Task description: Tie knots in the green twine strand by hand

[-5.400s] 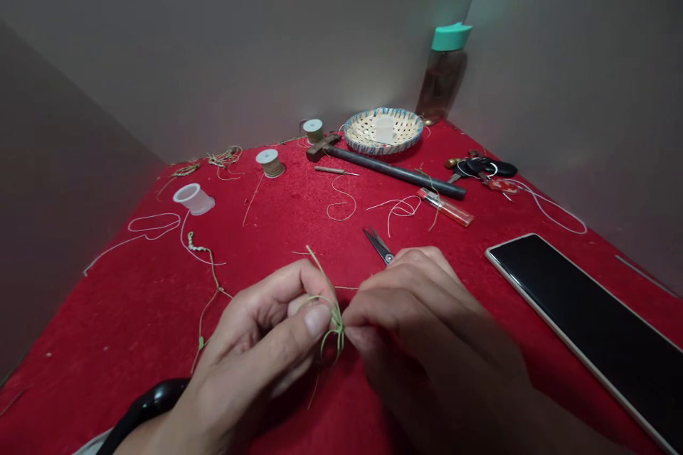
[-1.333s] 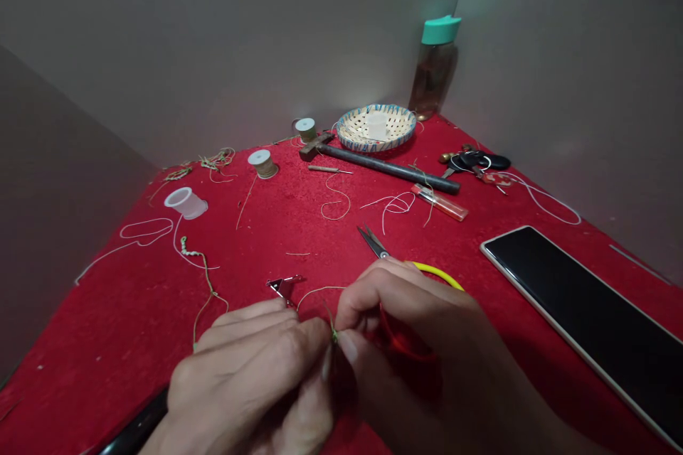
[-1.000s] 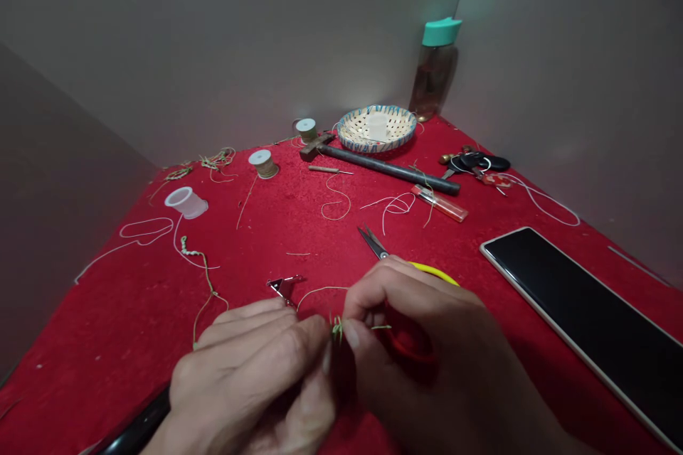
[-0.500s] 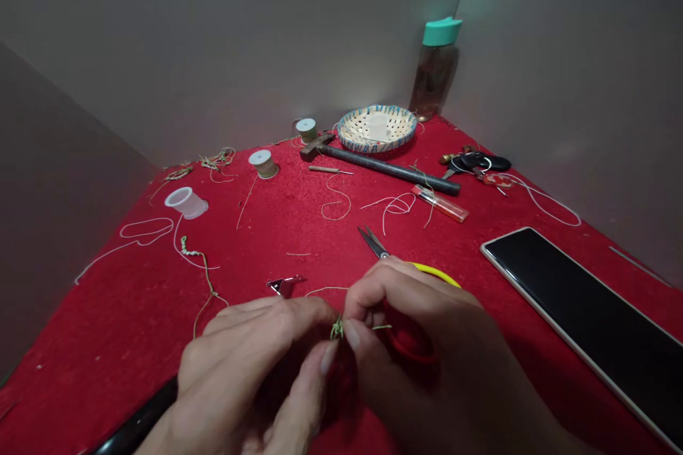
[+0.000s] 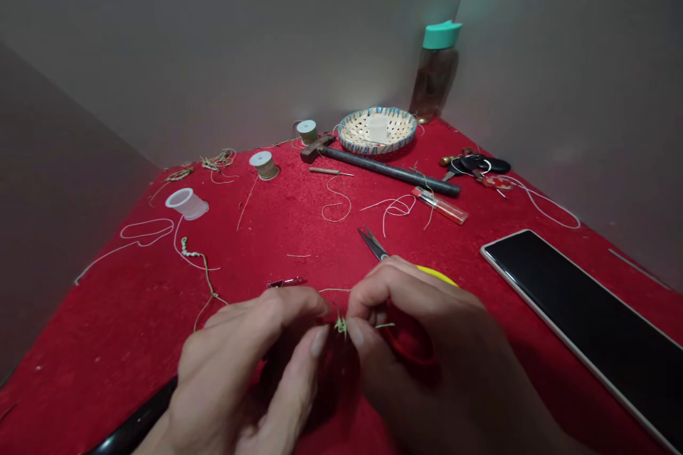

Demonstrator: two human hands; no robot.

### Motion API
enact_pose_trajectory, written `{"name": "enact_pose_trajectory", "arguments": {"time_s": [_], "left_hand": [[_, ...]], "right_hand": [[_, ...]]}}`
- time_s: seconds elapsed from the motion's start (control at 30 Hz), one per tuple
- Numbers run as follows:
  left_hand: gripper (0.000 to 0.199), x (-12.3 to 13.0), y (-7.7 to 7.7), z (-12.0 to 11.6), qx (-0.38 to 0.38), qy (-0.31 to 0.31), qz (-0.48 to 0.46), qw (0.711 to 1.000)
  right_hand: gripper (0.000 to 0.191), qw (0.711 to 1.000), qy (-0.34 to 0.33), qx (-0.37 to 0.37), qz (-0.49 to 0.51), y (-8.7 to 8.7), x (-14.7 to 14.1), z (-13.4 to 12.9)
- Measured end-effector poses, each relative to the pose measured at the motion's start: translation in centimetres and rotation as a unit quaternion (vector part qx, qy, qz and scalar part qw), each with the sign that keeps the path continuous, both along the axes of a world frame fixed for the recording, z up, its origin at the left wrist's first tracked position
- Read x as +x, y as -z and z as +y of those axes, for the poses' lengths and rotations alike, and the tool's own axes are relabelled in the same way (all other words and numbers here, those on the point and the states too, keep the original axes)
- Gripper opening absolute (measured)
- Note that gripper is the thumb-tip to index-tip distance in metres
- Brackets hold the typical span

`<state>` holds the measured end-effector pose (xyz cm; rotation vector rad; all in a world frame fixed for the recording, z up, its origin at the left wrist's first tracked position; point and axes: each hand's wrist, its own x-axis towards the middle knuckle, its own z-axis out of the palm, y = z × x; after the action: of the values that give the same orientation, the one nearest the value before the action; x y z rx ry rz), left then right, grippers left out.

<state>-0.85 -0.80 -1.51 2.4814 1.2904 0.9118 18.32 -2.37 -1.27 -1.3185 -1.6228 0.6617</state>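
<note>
Green cord (image 5: 341,327) between the fingers (image 5: 358,333)

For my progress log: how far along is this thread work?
The pale twisted cord at the left looks done in part. The right hand pinches a small green thread bundle; the left hand is beside it, finger and thumb parted. Probably left: tightening its loose-looking loops and trimming the protruding green end.
</note>
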Motion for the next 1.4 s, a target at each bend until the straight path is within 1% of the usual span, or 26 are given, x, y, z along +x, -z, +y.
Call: {"name": "enact_pose_trajectory", "arguments": {"time_s": [0.07,0.17,0.23,0.3,0.4,0.53,0.57,0.63,0.67,0.73,0.83,0.93,1.0,1.07,1.13,1.23,1.3,1.4], "left_hand": [[0.015,0.0,0.1,0.0,-0.001,0.028,0.001,1.000],[0.020,0.3,0.1,0.1,0.030,0.094,-0.013,0.995],[0.022,0.7,0.0,0.3,0.050,0.108,-0.023,0.993],[0.019,1.0,-0.3,0.4,0.052,0.108,-0.017,0.993],[0.016,1.2,-0.6,0.5,0.017,0.099,-0.015,0.995],[0.010,0.8,-0.4,0.1,-0.022,0.033,-0.010,0.999],[0.012,0.6,-0.2,0.0,-0.029,0.018,-0.003,0.999],[0.021,-0.1,0.1,-0.2,-0.026,0.005,-0.003,1.000],[0.022,-0.4,0.3,-0.3,-0.025,0.010,0.000,1.000],[0.018,-0.8,0.3,-0.2,-0.028,0.026,0.015,0.999],[0.013,-0.8,0.0,0.4,-0.044,0.038,0.023,0.998],[0.023,-0.5,-0.6,0.8,-0.060,0.068,0.018,0.996],[0.025,-0.3,-0.9,0.6,-0.096,0.075,0.026,0.992],[0.020,-0.1,-1.1,0.4,-0.142,0.059,0.029,0.988],[0.016,0.1,-1.3,0.2,-0.178,0.047,0.022,0.983],[0.013,0.6,-1.4,0.5,-0.198,0.053,-0.004,0.979],[0.012,1.0,-1.3,0.9,-0.205,0.053,-0.039,0.976],[0.012,1.3,-1.2,1.3,-0.206,0.027,-0.113,0.972]], "right_hand": [[0.018,1.000,-0.002,-0.001,0.005,0.0,-0.3,0.1],[0.018,1.000,0.013,0.005,0.024,0.1,-0.8,0.2],[0.017,0.999,0.022,0.010,0.034,0.2,-0.8,0.2],[0.016,1.000,0.010,0.009,0.026,0.3,-0.6,0.1],[0.015,1.000,-0.007,-0.004,0.001,0.5,-0.2,0.1],[0.016,1.000,0.003,-0.008,-0.002,0.5,-0.1,0.0],[0.016,1.000,0.006,-0.009,0.000,0.5,-0.2,0.0],[0.016,1.000,0.004,-0.010,0.006,0.5,-0.3,0.0],[0.016,1.000,-0.001,-0.009,0.009,0.4,-0.3,0.0],[0.017,1.000,-0.011,-0.003,0.014,0.4,-0.3,0.0],[0.016,1.000,-0.008,0.006,0.017,0.3,-0.4,0.2],[0.016,1.000,0.003,0.014,0.021,0.2,-0.4,0.3],[0.015,0.999,0.007,0.018,0.026,0.3,-0.5,0.3],[0.015,0.999,0.006,0.015,0.029,0.4,-0.6,0.3],[0.014,0.999,0.009,0.015,0.030,0.4,-0.7,0.2],[0.015,1.000,0.011,0.013,0.021,0.4,-0.7,0.3],[0.015,1.000,0.006,0.009,0.014,0.4,-0.6,0.4],[0.016,1.000,0.012,0.001,-0.002,0.3,-0.5,0.4]]}}
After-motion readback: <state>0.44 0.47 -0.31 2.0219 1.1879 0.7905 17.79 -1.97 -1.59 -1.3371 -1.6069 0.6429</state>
